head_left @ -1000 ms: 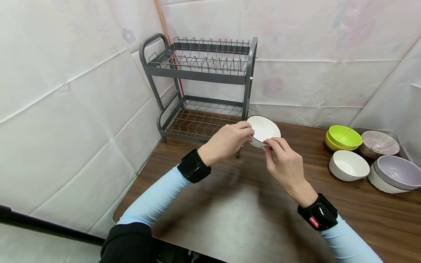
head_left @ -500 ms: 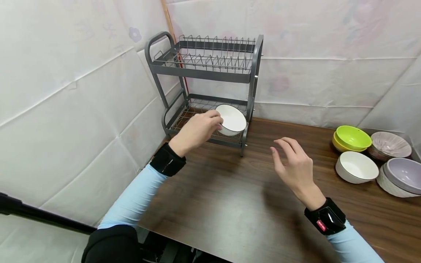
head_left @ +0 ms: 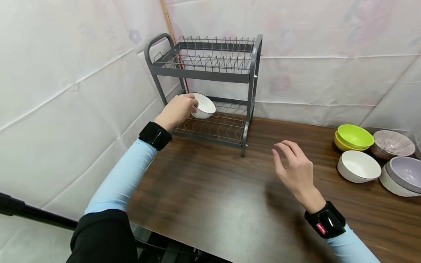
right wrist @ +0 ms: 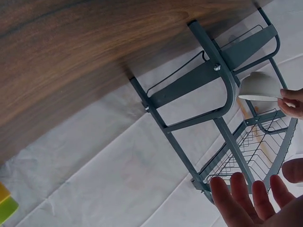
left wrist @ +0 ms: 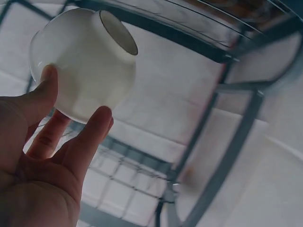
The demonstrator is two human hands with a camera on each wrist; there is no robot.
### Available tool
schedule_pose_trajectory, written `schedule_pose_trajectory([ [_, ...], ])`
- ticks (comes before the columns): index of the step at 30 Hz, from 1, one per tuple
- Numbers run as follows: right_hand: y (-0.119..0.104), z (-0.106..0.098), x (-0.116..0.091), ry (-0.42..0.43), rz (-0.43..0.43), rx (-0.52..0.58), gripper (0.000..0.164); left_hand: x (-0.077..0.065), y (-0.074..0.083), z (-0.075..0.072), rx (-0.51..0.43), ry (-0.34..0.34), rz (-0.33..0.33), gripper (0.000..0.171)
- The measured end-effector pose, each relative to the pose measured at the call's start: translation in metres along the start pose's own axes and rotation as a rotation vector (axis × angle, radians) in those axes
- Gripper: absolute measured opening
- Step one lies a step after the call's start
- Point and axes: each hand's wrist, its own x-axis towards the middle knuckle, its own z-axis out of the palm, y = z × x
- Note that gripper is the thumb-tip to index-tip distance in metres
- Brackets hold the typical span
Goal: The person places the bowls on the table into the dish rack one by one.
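My left hand (head_left: 179, 109) pinches the rim of a white bowl (head_left: 204, 106) with a dark edge, thumb on one side and fingers on the other. The bowl is tilted, held between the two tiers at the left part of the grey dish rack (head_left: 210, 75), above the lower wire shelf. In the left wrist view the bowl (left wrist: 90, 66) shows its rounded outside and its foot ring. My right hand (head_left: 296, 171) hovers over the table, fingers loosely bent and holding nothing; in the right wrist view its fingers (right wrist: 244, 198) are spread apart.
At the right of the wooden table (head_left: 210, 193) stand a green bowl (head_left: 355, 136) stacked on a yellow one, a white bowl (head_left: 359, 167), a streaked pinkish bowl (head_left: 394, 143) and a lilac bowl (head_left: 406, 171) on a white textured one. White sheets (head_left: 82, 128) hang behind and to the left.
The right hand has let go of the white bowl. My left hand has carried it leftward into the rack, over the lower shelf. The right hand has barely moved in the last half second.
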Motion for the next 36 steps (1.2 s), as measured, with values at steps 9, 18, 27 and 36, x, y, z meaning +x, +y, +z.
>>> schedule_pose_trajectory([
  [9,0.002,-0.005,-0.006,-0.002,0.02,-0.018,0.017,0.026,-0.038,0.01,0.158,-0.024,0.038,0.008],
  [18,0.004,-0.014,-0.012,-0.012,0.032,-0.04,0.014,0.043,-0.062,0.017,0.338,-0.125,0.114,0.009],
  [27,0.005,-0.017,-0.018,-0.013,0.038,-0.049,0.012,0.067,-0.072,0.026,0.601,-0.238,0.178,0.014],
  [36,0.002,-0.016,-0.023,-0.022,0.049,-0.059,0.011,0.084,-0.069,0.043,0.781,-0.428,0.208,0.016],
])
